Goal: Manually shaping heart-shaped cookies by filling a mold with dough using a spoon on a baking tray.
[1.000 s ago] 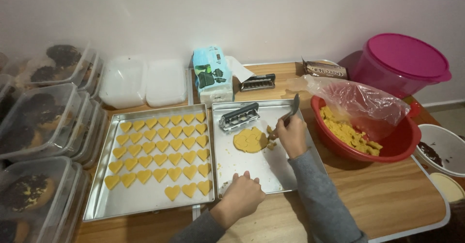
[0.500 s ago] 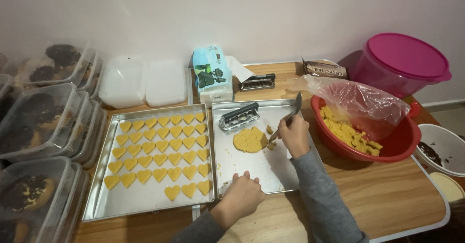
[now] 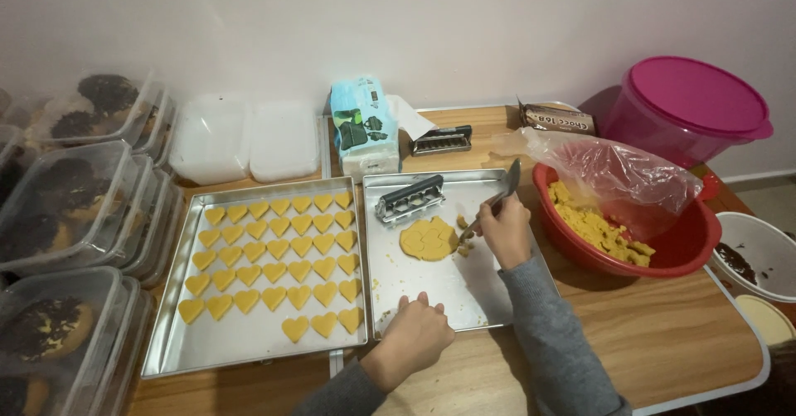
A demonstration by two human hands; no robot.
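Two metal trays sit side by side on the wooden surface [image 3: 663,341] as I work over the right tray [image 3: 390,287]. My right hand [image 3: 504,229] has its fingers [image 3: 485,217] wrapped around the handle of a knife [image 3: 497,200], the blade rising up and away from the hand toward the wall; the lower end of the knife meets the right edge of a flat round of yellow dough [image 3: 429,239] lying near the middle of that tray. Small crumbs of dough lie just beside the hand. My left hand [image 3: 417,333] rests palm down on the near rim of the same tray, its fingers [image 3: 414,302] held close together and flat, gripping nothing. A metal cutter [image 3: 409,200] with a dark handle lies on the tray just behind the dough.

On the left tray [image 3: 170,333], rows of heart-shaped dough pieces [image 3: 278,263] are laid out, apart from one another. To the right, a red bowl [image 3: 688,246] holds chunks of yellow dough under a loose clear plastic bag [image 3: 613,167]; behind it stands a pink lidded tub [image 3: 688,105]. At the back of the surface are a pack of tissues [image 3: 361,126], a second metal cutter [image 3: 442,140] and two white containers [image 3: 246,138]. Clear boxes of dark-topped pastries [image 3: 66,209] are stacked along the left edge.
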